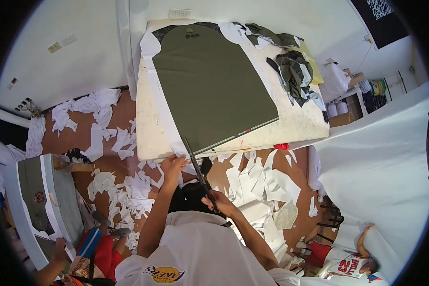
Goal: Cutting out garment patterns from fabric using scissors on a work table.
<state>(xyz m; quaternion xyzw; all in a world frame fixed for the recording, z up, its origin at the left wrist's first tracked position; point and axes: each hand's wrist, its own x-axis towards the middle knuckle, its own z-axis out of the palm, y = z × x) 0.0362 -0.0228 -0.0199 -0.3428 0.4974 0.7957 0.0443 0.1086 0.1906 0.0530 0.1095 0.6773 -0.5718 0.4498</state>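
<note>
A large olive printed panel (214, 86) with white margins lies on a cream padded table (155, 124). At the front edge, my left hand (172, 164) pinches the white margin (178, 147) near the panel's lower left corner. My right hand (217, 202) grips long black scissors (198, 171), their blades angled up along that margin beside the olive corner. Crumpled olive, black and white pieces (295, 76) are piled at the table's right side, with more along the back right.
White scraps (121, 209) litter the brown floor (81, 186). At left, a person (88, 250) is beside another table (52, 200) holding an olive panel. At lower right, another person (343, 267) is by large white hanging cloth (367, 176). Shelving (352, 105) stands at the right.
</note>
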